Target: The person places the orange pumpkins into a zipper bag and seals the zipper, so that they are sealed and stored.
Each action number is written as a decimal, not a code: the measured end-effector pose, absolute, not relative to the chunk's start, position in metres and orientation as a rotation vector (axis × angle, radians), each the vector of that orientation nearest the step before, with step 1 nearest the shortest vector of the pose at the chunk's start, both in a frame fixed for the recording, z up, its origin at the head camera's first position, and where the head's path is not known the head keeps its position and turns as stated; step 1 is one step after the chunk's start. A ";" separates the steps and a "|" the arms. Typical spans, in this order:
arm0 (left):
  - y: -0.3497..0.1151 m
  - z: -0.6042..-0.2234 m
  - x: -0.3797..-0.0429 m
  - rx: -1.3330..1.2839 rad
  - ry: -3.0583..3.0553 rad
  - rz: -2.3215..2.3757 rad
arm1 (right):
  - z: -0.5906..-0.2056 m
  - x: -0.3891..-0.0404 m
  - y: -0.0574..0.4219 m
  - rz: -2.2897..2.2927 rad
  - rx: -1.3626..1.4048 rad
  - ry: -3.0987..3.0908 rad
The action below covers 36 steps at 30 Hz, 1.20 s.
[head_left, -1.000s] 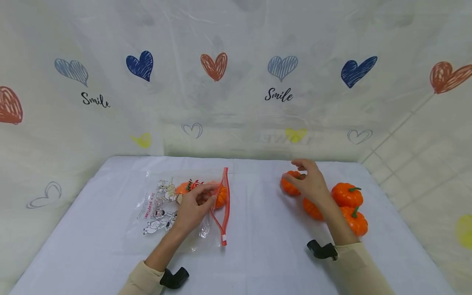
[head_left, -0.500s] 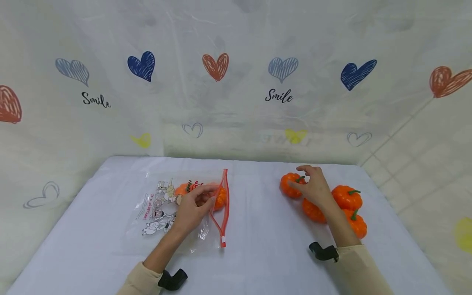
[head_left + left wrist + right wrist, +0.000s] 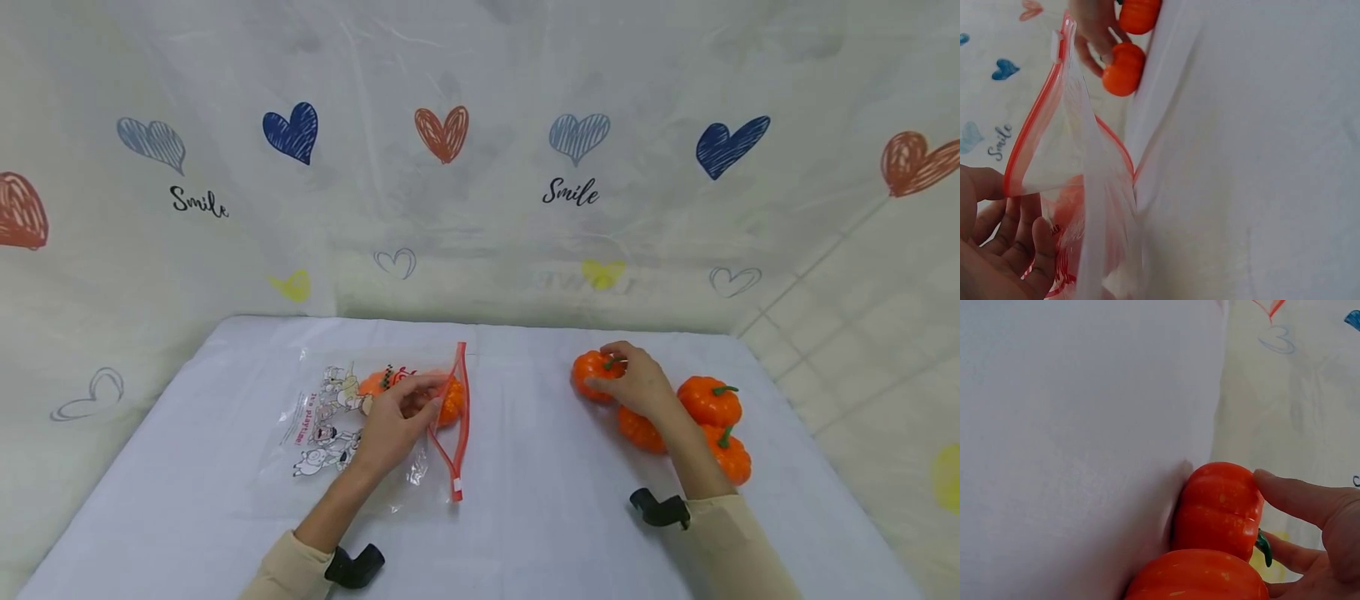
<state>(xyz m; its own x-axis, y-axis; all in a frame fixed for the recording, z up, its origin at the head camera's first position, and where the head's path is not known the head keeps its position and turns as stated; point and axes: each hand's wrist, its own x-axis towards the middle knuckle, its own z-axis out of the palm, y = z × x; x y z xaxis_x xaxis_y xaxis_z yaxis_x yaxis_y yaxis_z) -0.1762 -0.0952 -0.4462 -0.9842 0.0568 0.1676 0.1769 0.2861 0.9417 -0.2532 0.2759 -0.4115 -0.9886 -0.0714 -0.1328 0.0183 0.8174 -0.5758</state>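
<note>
My left hand (image 3: 397, 417) pinches the red-edged mouth of a clear zip bag (image 3: 431, 479), which gapes in the left wrist view. Cartoon animals are printed on the bag, and orange pumpkins (image 3: 452, 404) lie inside, partly hidden by my hand. To the right, my right hand (image 3: 637, 383) has thumb and fingers around the far-left pumpkin (image 3: 596, 375), a small glossy one with a green stem. In the right wrist view the thumb (image 3: 1294, 497) touches that pumpkin's edge, and a finger reaches behind the stem. The pumpkin sits on the table.
Near my right wrist lie three more pumpkins: one (image 3: 640, 429) partly under the hand, one (image 3: 708, 402) to its right, and one (image 3: 727, 457) nearer. A white cloth (image 3: 540, 500) covers the table. Behind it hangs a sheet (image 3: 495, 208) printed with hearts.
My right hand's fingers have come down and closed in around the far-left pumpkin. My left hand and the bag have stayed in place.
</note>
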 end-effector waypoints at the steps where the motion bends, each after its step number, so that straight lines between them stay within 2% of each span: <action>1: -0.095 -0.446 -0.176 -0.223 -2.436 -1.805 | -0.411 -0.253 0.276 -0.908 -0.044 2.842; 36: -0.094 -0.444 -0.176 -0.234 -2.440 -1.777 | -0.422 -0.243 0.238 -0.917 -0.281 2.772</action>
